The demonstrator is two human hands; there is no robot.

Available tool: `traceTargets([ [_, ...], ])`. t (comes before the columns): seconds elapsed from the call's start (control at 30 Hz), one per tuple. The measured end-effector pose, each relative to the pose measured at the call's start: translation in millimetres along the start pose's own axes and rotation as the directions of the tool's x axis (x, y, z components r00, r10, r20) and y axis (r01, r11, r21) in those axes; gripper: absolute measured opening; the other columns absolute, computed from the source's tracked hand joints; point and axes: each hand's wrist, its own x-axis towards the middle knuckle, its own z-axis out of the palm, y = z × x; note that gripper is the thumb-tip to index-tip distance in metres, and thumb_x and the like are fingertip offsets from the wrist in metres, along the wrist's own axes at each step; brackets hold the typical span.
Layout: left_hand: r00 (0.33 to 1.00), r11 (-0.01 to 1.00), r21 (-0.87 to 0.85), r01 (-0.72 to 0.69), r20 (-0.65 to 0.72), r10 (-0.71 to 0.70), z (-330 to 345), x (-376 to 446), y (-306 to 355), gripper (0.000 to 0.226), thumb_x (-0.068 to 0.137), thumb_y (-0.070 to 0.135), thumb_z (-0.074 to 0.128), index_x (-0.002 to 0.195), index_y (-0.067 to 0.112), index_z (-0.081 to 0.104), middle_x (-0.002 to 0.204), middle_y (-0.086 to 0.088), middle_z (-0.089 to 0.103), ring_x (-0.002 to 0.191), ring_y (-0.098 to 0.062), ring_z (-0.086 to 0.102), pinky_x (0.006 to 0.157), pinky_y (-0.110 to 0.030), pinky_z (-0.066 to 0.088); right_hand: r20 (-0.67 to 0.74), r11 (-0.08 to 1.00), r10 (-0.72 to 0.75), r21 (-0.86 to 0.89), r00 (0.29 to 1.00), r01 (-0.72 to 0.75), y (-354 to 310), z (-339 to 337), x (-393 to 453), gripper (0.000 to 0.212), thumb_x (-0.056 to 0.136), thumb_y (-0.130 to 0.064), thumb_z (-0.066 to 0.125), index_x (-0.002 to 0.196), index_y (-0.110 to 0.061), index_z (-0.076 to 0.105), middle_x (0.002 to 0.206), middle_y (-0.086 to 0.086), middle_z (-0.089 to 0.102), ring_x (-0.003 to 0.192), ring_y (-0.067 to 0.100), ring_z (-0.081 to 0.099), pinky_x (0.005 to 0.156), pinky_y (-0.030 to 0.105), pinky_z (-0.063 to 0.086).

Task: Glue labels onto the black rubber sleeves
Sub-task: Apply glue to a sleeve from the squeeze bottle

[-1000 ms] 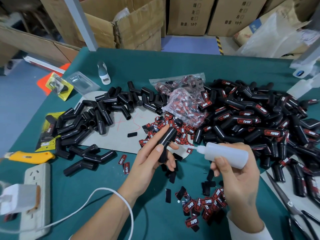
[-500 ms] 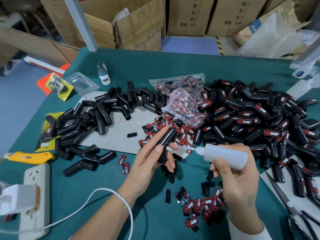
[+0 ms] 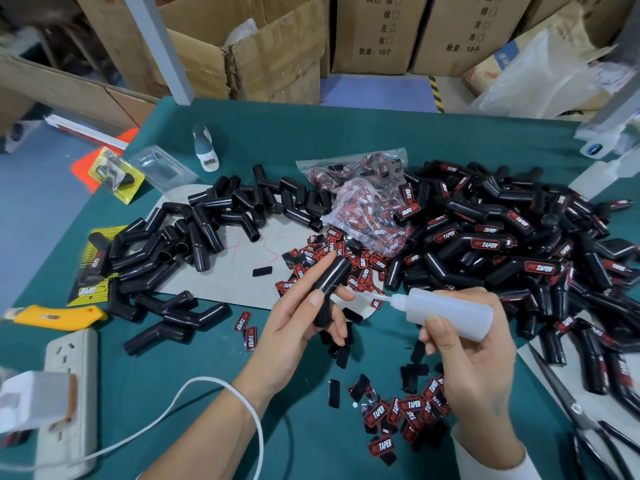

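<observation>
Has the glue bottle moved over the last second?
Yes. The glue bottle has drifted slightly toward the sleeve, nozzle closing on it, judged against the grey card.

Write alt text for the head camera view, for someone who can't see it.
A left hand grips a black rubber sleeve while the right hand holds a glue bottle, nozzle aimed toward it, over a green table with piled sleeves and red labels.

Glossy black rubber sleeves (seemingly smooth), translucent plastic bottle

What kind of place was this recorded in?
Probably a small workshop or packing room: stacked cardboard cartons behind a green-covered table heaped with labelled black rubber sleeves and loose labels.
</observation>
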Motion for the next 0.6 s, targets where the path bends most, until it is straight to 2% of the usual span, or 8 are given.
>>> traceTargets([
  [0.6, 1.000, 1.000, 0.000, 0.006, 0.007, -0.006, 1.3, -0.8, 0.4, 0.050, 0.107, 0.029, 0.050, 0.157, 0.024, 0.045, 0.117, -0.013, 0.065, 0.075, -0.028, 0.062, 0.067, -0.035, 0.054, 0.010, 1.000, -0.022, -0.005, 1.000, 0.022, 3.1, -1.3, 0.0, 0.027, 0.094, -0.049, 0.073, 0.106, -0.027, 0.065, 0.098, -0.003, 0.063, 0.065, 0.023, 0.061, 0.054, 0.028, 0.050],
])
